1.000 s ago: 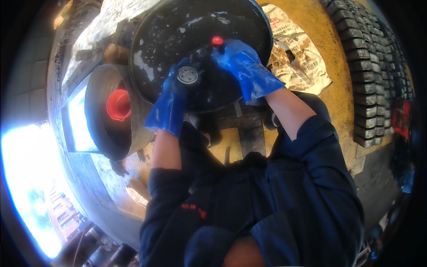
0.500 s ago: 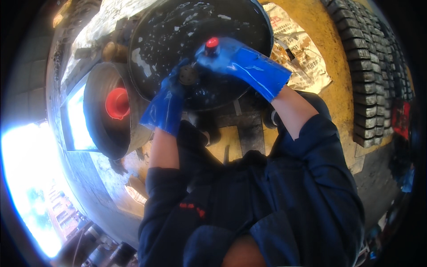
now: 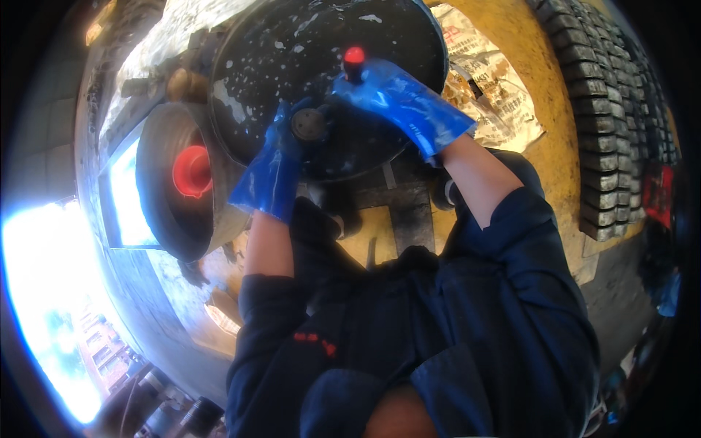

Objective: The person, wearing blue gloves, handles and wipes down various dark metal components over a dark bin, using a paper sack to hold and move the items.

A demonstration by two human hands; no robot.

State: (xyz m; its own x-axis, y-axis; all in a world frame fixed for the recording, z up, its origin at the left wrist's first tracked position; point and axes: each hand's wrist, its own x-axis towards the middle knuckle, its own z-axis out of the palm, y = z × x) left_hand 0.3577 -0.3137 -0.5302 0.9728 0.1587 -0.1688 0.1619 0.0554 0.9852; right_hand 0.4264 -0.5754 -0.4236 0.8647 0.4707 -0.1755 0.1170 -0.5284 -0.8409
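Both my hands wear long blue rubber gloves and work over a wide black tub [image 3: 445, 55] of dark liquid flecked with white foam. Between the fingers of my left hand [image 3: 277, 142], a dark round metal part [image 3: 309, 125] with small holes in its face is held above the liquid. My right hand [image 3: 387, 95] grips a tool by its red-tipped black handle [image 3: 354, 60], which stands up out of the fist. The tool's working end is hidden by the glove and the dark background. My right fingers are just to the right of the round part.
A bucket [image 3: 228, 164] with a red cup-like container [image 3: 193, 171] inside stands left of the tub. To the right, a printed paper sack [image 3: 500, 98] lies on the yellowish floor, with a large treaded tyre [image 3: 595, 124] beyond it. Dark blocks support the tub's near side.
My right hand and the tool have moved slightly up and right, away from the round part. The part's face shows more plainly, while my left hand stays nearly in place.
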